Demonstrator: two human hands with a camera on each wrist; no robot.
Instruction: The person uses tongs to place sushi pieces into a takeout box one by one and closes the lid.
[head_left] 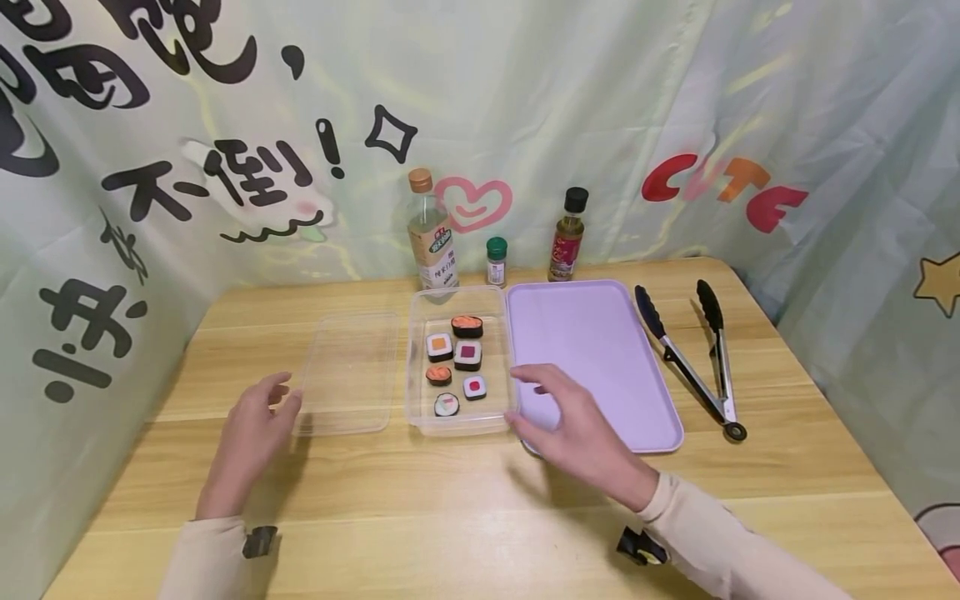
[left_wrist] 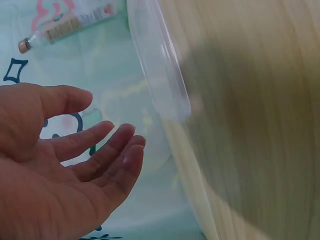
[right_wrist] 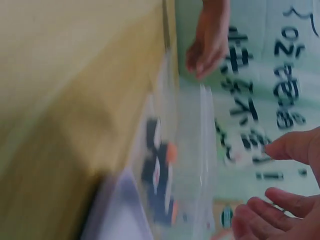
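Observation:
Several sushi pieces point(head_left: 467, 354) lie in a clear plastic container point(head_left: 495, 408) in the middle of the table. My right hand point(head_left: 573, 425) hovers at the container's right side, over the edge of a lilac tray point(head_left: 585, 358), its thumb and fingers spread apart with nothing between them. To the left of the container lies a clear lid point(head_left: 348, 375). My left hand point(head_left: 258, 429) is in the air beside the lid's left edge, fingers loosely bent and holding nothing. In the left wrist view that hand point(left_wrist: 85, 155) shows a bare palm.
Black-tipped metal tongs point(head_left: 697, 375) lie spread at the tray's right. Behind the container stand a tall bottle with an orange cap point(head_left: 435, 242), a small green-capped jar point(head_left: 497, 265) and a black-capped sauce bottle point(head_left: 567, 237). A printed curtain point(head_left: 525, 108) hangs behind the table point(head_left: 450, 517).

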